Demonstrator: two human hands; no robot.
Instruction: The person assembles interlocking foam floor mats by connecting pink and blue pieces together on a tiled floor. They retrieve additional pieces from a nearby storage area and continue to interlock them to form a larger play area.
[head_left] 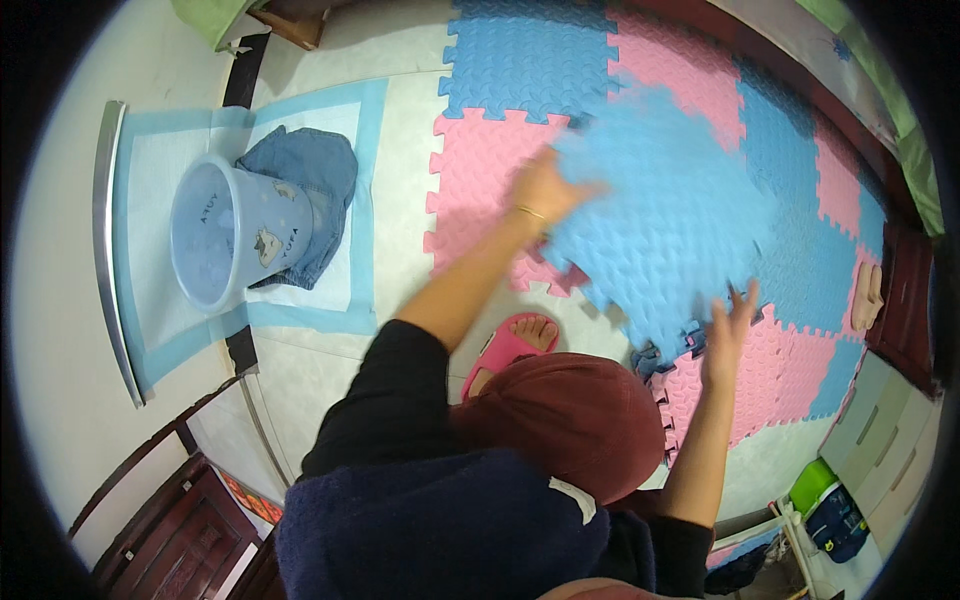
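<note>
A blue foam mat tile (660, 210) with a toothed edge is smeared by motion, tilted above the other floor tiles. At its left edge is my left hand (552, 190), blurred, the thumb lying over the top and the other fingers partly hidden. My right hand (732, 335) grips the near right edge, fingers somewhat spread and their tips partly hidden. Under and around the tile lie joined pink foam tiles (480, 165) and blue foam tiles (530, 65). A dark bunched item (648, 360), too covered to name, pokes out below the tile's near corner.
To the left, a light blue plastic bin (205, 235) lies against folded denim (325, 170) on a blue-edged pad (345, 300). My foot in a pink slipper (505, 350) is close by. Drawers (880, 420) and beige shoes (866, 297) are at the right.
</note>
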